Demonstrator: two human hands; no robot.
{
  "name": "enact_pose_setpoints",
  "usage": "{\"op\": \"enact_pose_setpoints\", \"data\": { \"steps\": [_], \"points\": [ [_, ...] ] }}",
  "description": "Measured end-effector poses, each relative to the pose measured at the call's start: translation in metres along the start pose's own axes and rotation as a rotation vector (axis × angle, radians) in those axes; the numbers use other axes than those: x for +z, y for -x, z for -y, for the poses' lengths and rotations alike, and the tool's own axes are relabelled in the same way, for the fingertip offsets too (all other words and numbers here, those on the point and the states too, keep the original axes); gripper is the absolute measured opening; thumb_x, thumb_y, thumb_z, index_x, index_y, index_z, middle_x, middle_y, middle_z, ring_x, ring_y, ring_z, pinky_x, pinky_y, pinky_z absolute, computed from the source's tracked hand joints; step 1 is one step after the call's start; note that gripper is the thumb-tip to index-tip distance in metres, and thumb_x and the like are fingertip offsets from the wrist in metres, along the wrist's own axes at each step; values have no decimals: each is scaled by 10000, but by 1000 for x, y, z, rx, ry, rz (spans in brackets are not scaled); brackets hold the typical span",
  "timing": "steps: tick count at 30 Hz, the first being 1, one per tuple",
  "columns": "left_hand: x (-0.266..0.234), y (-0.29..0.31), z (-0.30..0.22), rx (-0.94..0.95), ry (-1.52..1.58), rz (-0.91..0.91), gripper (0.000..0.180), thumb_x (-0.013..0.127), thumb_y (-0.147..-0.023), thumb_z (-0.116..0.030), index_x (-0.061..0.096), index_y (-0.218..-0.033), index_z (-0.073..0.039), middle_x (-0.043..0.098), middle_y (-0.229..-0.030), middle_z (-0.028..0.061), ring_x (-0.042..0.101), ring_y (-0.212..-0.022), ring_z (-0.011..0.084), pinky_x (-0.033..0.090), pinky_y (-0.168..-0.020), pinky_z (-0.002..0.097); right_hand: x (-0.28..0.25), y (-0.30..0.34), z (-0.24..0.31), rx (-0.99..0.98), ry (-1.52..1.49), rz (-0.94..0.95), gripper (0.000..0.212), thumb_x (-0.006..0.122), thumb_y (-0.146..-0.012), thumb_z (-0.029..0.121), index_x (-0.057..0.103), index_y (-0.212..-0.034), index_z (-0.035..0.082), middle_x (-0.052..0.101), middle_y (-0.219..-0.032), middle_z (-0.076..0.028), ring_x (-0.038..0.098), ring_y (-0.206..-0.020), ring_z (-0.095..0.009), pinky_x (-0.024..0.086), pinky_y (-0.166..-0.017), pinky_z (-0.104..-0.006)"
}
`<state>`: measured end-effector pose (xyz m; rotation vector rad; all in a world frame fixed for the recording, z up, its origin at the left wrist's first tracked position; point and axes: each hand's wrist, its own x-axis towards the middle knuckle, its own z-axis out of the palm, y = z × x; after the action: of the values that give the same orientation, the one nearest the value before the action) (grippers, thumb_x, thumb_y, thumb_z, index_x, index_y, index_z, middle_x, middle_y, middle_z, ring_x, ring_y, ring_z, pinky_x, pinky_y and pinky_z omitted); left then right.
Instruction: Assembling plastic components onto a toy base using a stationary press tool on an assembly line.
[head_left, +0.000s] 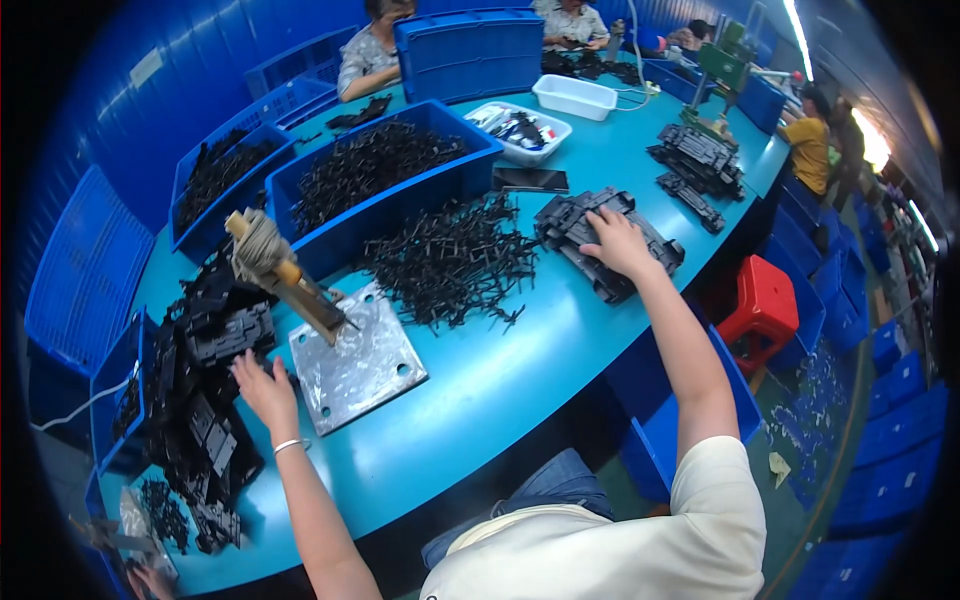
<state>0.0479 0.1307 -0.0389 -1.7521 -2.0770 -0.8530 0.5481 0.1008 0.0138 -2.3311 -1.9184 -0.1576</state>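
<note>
My right hand (618,243) lies with fingers spread on a group of black moulded plastic parts (578,222) near the table's right front edge. My left hand (265,390) reaches toward a heap of similar black plastic parts (205,430) on the left, fingers apart; nothing shows in it. Beside it is a square metal plate (365,375) with holes near its corners. Over the plate stands a tilted tool with a wrapped handle (268,252); whether it is fixed there I cannot tell. Behind the plate spreads a pile of thin black branching pieces (455,260).
A blue bin (480,165) full of small black pieces stands behind the pile, with another blue bin (185,225) to its left. White trays (575,97) and a dark flat object (530,180) lie farther back. Other people (365,60) sit across the table. A red stool (765,305) stands at right.
</note>
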Motion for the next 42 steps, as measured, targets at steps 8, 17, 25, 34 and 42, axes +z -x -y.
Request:
{"op": "enact_pose_setpoints", "data": {
  "steps": [8, 17, 25, 34, 42],
  "points": [
    [17, 13, 37, -22, -164, 340, 459, 465, -728, -281, 355, -1131, -92, 294, -1191, 172, 205, -1096, 415, 225, -901, 423, 0, 55, 48, -327, -392, -593, 208, 566, -627, 94, 497, -818, 51, 506, -826, -94, 474, -814, -257, 378, -707, -336],
    [-64, 43, 65, -527, 1253, 217, 424, 440, -709, -78, 363, -1122, -19, 413, -1091, 84, 423, -905, 143, 330, -768, 227, 39, 113, 131, -543, -851, -259, 75, 529, -666, 67, 510, -734, 40, 508, -703, -92, 500, -659, -248, 398, -593, -326],
    [-68, 46, 44, -58, 715, 436, 444, 482, -610, -24, 448, -1053, -44, 403, -1126, 117, 379, -1028, 210, 306, -845, 281, 30, 106, 172, -714, -727, -62, 127, 523, -689, 91, 508, -805, 41, 515, -701, -86, 512, -644, -244, 411, -591, -317],
    [-109, 106, 15, -513, 2816, 516, 677, 522, -681, -167, 144, -1238, -100, -18, -1285, 158, 79, -1167, 350, 228, -876, 493, 42, 65, 118, -430, -446, -251, 220, 596, -604, 64, 472, -784, 42, 469, -747, -115, 471, -691, -287, 397, -595, -344],
    [-116, 131, -38, -447, 2450, 566, 814, 654, -606, -256, 158, -1207, -24, 194, -1210, 231, 325, -1042, 401, 380, -715, 554, 52, 39, 104, -356, -365, -340, 265, 586, -617, 72, 438, -837, 60, 439, -783, -119, 468, -684, -290, 398, -591, -366]
  ]
}}
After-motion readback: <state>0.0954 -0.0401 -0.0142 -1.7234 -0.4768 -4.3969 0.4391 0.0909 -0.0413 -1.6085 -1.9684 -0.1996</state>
